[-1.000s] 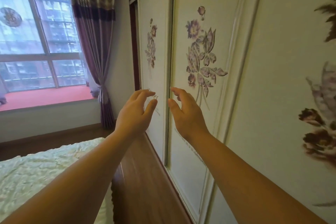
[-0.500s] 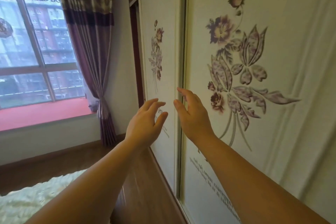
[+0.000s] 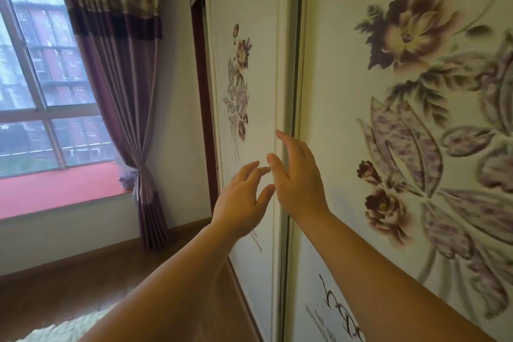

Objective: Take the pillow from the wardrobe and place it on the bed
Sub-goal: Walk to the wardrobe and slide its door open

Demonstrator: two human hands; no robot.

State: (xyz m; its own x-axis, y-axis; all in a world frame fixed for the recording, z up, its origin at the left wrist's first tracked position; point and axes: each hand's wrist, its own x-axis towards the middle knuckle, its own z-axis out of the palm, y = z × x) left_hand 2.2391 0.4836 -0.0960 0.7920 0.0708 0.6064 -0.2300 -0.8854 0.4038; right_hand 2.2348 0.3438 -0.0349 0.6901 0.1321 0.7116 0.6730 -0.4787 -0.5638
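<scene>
The wardrobe fills the right side, with cream sliding doors printed with purple flowers. The far door and the near door meet at a vertical seam; both are closed, so the pillow is hidden. My left hand is raised in front of the far door near that seam, fingers apart and empty. My right hand is just right of it, fingers spread against the near door's left edge, holding nothing. A corner of the bed, under a pale green quilted cover, shows at the bottom left.
A purple tied-back curtain hangs beside a large window with a red sill ledge. Brown wooden floor runs between the bed and the wardrobe.
I have come closer to the wardrobe; the doors look larger and less of the bed shows. Both hands have risen and reached nearer the seam between the doors.
</scene>
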